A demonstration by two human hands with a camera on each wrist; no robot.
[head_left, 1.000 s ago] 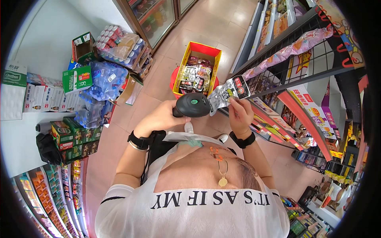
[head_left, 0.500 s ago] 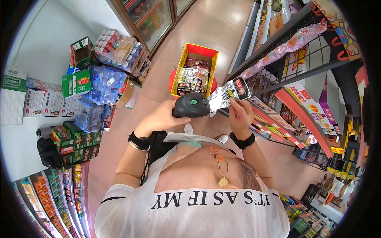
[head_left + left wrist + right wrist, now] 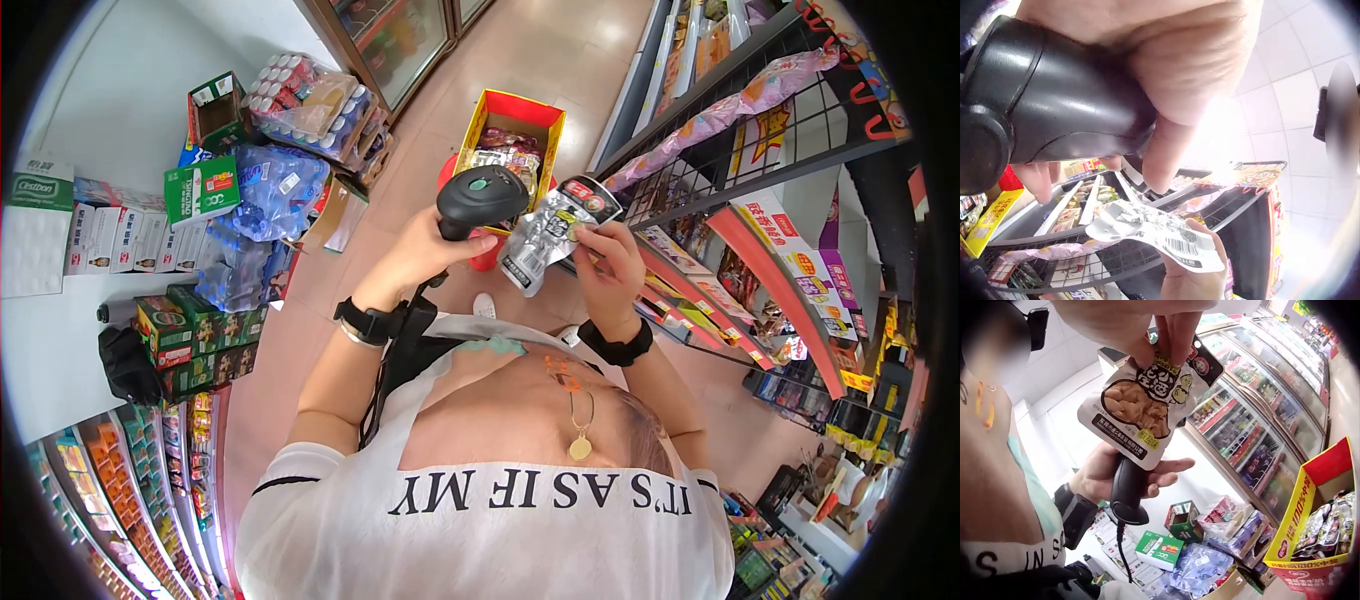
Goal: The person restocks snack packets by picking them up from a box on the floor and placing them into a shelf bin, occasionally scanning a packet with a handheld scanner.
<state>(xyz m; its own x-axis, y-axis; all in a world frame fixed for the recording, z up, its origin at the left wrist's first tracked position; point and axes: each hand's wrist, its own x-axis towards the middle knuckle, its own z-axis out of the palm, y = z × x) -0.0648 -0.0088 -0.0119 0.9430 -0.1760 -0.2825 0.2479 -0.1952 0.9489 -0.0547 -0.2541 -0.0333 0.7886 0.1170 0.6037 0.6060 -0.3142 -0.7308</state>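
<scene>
In my left hand (image 3: 432,248) I grip a black handheld barcode scanner (image 3: 484,198), its head above my fist in the head view. My right hand (image 3: 612,262) pinches a silvery snack packet (image 3: 548,232) near its black top end, just right of the scanner. The packet's printed front, with a picture of light brown pieces, faces the right wrist camera; its barcode (image 3: 1182,247) shows in the left wrist view. A dark cable (image 3: 1124,553) hangs from the scanner's handle.
A yellow-and-red box (image 3: 548,118) of similar packets stands ahead on something red. Shelves and a wire rack (image 3: 690,165) rise on the right. Stacked drink packs (image 3: 280,190) and cartons stand on the left, with a glass-door fridge (image 3: 400,45) behind.
The scanner has tilted and risen slightly in the head view. The packet has swung its lower end down and left, showing more of its face. Both hands keep their hold.
</scene>
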